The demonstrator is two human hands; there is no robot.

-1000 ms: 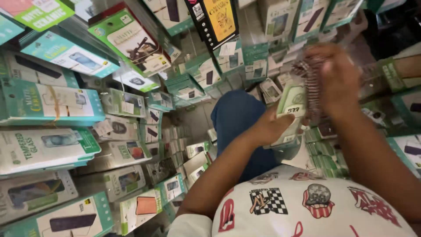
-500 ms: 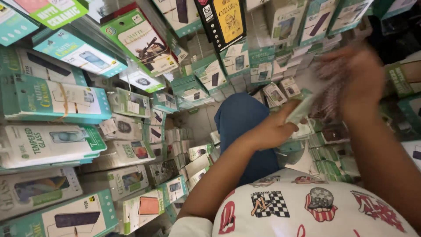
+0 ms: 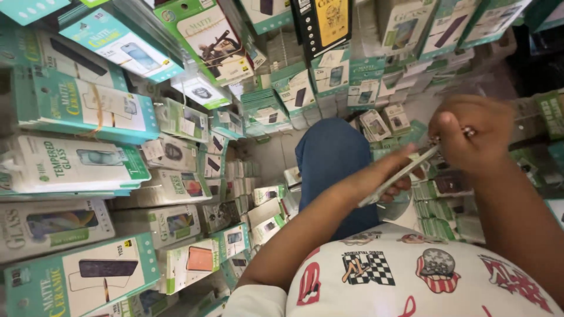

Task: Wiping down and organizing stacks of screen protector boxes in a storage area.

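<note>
Stacks of boxed screen protectors (image 3: 82, 170) wall me in. Mid-sort, I judge: left hand (image 3: 385, 176) pinches a flat pack (image 3: 399, 176) edge-on above my knee; right hand (image 3: 470, 138) curled at its top end. Next needs a steady pull.

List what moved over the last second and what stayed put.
The right hand dropped from its raised spot down to the top edge of the flat packet, gripping it there. The left hand kept hold of the packet, now seen edge-on. The stacked packets on the left shelves stayed put.
</note>
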